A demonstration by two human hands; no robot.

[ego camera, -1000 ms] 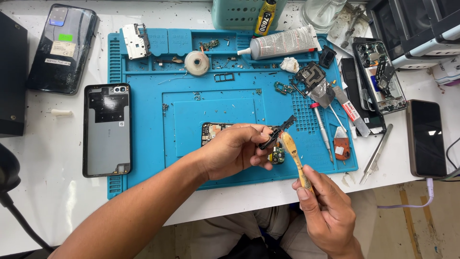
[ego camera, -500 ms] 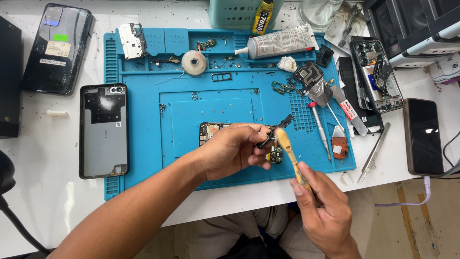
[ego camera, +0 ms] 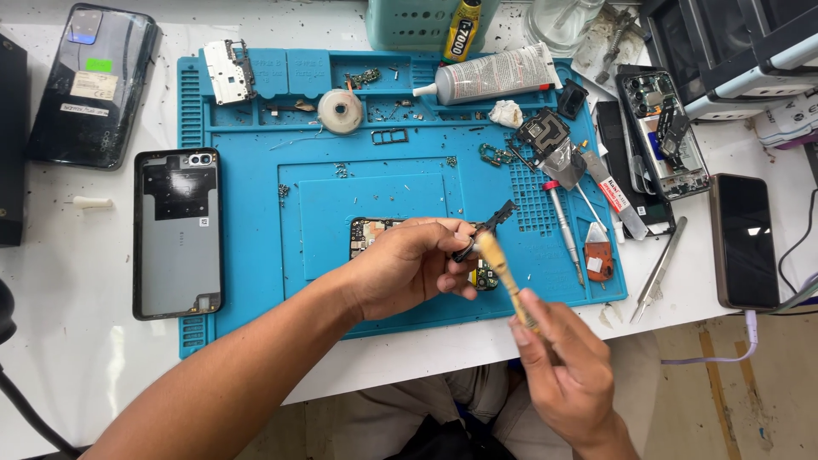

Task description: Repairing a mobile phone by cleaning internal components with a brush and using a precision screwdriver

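At the far left of the white worktable (ego camera: 51,281) lies a dark glossy phone (ego camera: 92,85) with a small green sticker and two pale rectangular labels on its back. Just right of it, a grey phone back cover (ego camera: 178,232) with a black panel near its top rests half on the edge of the blue silicone repair mat (ego camera: 256,255). A small silver metal shield plate (ego camera: 226,71) and a round white tape roll (ego camera: 340,111) sit in the mat's upper trays.

The left hand (ego camera: 407,268) is closed around a small black flex part (ego camera: 486,230), pinching it above the mat's middle, right over an opened circuit board (ego camera: 372,234) that the hand partly hides. The right hand (ego camera: 567,366) grips the handle of a wooden-handled brush (ego camera: 503,273), whose pale tip touches the black part.

Further right along the top stand a yellow-and-black glue bottle (ego camera: 464,30) and, lying flat, a grey glue tube (ego camera: 494,75) with a white nozzle and dark print. Below them lie a red-collared screwdriver (ego camera: 562,221), a flat blade tool (ego camera: 615,196) with a red-and-white label, and a small orange pick (ego camera: 599,255). Metal tweezers (ego camera: 658,271) lie off the mat's right edge, near a stripped phone frame (ego camera: 665,132) and a dark phone (ego camera: 744,240) lying face up.
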